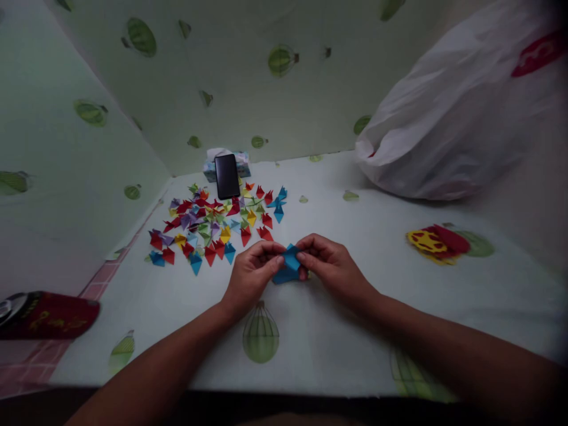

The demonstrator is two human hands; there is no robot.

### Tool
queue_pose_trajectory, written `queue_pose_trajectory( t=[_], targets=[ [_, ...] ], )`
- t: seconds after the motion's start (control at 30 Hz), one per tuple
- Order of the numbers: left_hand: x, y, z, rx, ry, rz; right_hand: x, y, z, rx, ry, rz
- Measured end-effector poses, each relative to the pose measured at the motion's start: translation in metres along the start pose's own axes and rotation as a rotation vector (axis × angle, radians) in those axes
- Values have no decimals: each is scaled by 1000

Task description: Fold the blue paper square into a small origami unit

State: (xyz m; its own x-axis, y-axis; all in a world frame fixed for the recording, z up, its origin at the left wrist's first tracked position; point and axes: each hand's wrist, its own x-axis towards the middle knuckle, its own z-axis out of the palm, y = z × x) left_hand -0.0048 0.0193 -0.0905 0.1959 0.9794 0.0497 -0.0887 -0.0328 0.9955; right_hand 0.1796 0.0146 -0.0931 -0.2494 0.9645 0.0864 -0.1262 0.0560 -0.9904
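Observation:
A blue paper piece (289,266) is pinched between both of my hands just above the table (337,331). My left hand (251,273) grips its left side with curled fingers, and my right hand (329,263) holds its right side with thumb and fingers pressed together. Behind the hands lies a spread of several small folded paper pieces (213,228) in red, blue, yellow, green and purple. A black phone (226,176) leans on a small tissue pack (242,161) at the far end of that spread.
A large white plastic bag (461,112) fills the back right. A stack of red and yellow paper (437,242) lies to the right. A dark red object (48,313) sits at the left edge. Balloon-patterned walls (248,77) close the back and left.

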Motion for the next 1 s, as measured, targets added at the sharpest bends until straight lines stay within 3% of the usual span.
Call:
queue_pose_trajectory(
  t=[0.37,0.63,1.0],
  targets=[
    [1,-6,-2,-110,-63,-59,1,3,0,115,43,67],
    [0,-6,-2,-119,-73,-62,0,3,-1,94,23,76],
    [1,-7,-2,-99,-88,-58,0,2,1,238,46,189]
  ],
)
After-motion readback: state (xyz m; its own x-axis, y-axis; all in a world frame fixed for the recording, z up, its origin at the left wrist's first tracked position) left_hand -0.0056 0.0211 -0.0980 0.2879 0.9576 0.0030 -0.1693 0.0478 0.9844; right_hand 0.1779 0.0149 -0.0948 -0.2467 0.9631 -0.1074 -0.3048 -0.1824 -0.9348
